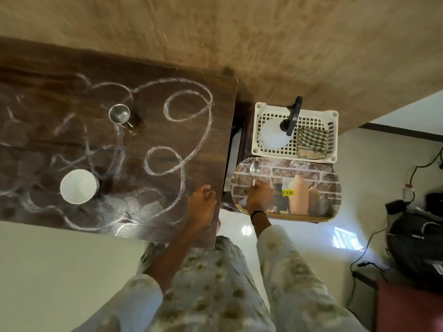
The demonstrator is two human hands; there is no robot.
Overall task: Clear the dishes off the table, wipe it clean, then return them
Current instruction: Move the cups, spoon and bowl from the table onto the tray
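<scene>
The right hand (260,194) pinches the thin handle of a shiny metal spoon (255,169) over the oval tray printed with bricks and bottles (311,188), which sits just beside the dark wooden counter (155,130). I cannot tell if the spoon bowl touches the tray or is a little above it. The left hand (202,204) rests at the counter's near right edge with the fingers loosely curled and holding nothing.

On the counter, which carries white chalky swirls, a small steel mug (119,114) stands toward the far side and a white ceramic bowl (78,186) stands nearer, well apart from each other.

The spoon is light and stiff, but smooth and probably slippery, so a firm pinch near the middle of the handle seems best. The bowl looks fragile and should be taken by its rim or cupped from below; the mug is sturdy and its side handle offers a sure hold.
</scene>
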